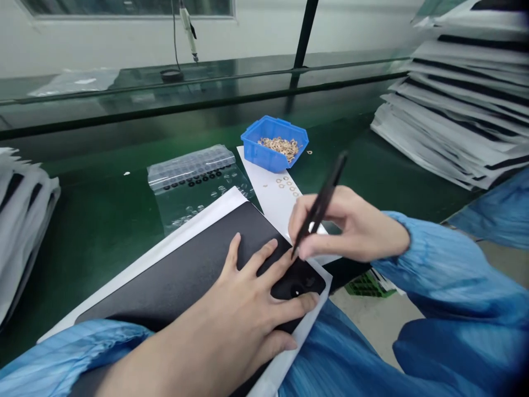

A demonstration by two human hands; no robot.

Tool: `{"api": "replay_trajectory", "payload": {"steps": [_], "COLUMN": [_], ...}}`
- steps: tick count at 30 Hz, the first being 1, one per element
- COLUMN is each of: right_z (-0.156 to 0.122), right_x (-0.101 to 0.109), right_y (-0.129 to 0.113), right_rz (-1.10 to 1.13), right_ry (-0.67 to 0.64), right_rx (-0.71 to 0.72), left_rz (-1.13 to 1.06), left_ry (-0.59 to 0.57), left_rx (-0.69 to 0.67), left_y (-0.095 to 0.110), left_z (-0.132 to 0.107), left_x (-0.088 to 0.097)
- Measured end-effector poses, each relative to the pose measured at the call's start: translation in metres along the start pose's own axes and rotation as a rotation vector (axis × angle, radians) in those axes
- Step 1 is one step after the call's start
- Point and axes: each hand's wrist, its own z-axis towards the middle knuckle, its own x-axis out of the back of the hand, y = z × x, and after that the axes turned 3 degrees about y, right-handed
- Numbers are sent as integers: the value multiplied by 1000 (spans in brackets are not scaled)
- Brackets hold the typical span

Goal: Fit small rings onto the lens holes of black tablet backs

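Note:
A black flat panel (177, 275) lies on a white sheet (161, 251) at the table's near edge. My left hand (248, 300) rests flat on it, fingers spread. Black tweezers (324, 201) are pinched in my right hand (351, 226), their tip down at the panel beside my left index fingertip. Whether the tip holds anything is too small to tell. Near my left fingers, the panel's corner has a small round dark spot (296, 290). Beyond my right hand, a white paper strip (268, 198) bears several small tan rings (285, 183).
A blue bin (266, 160) of small tan rings stands at the strip's far end. Left of it lies a clear plastic sheet (194, 165) with black rings. Stacks of wrapped panels (458, 116) stand right and left (25, 220). An electric screwdriver (188, 30) hangs at the back.

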Motion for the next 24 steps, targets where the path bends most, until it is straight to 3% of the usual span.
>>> {"api": "replay_trajectory", "payload": {"steps": [2, 8, 19, 24], "right_z": [-19, -56, -42, -29], "right_x": [-4, -21, -12, -4], "right_y": [0, 7, 7, 5], "right_rz": [25, 90, 20, 23], "right_ry": [-18, 158, 267, 61], "right_rx": [22, -43, 32, 48], "left_rz": [13, 73, 94, 106], "left_ry": [9, 6, 25, 43], "left_rx": [-6, -29, -39, -21], "left_y": [0, -2, -3, 0], "left_z": [0, -1, -3, -4], "left_x": [-1, -6, -5, -6]}}
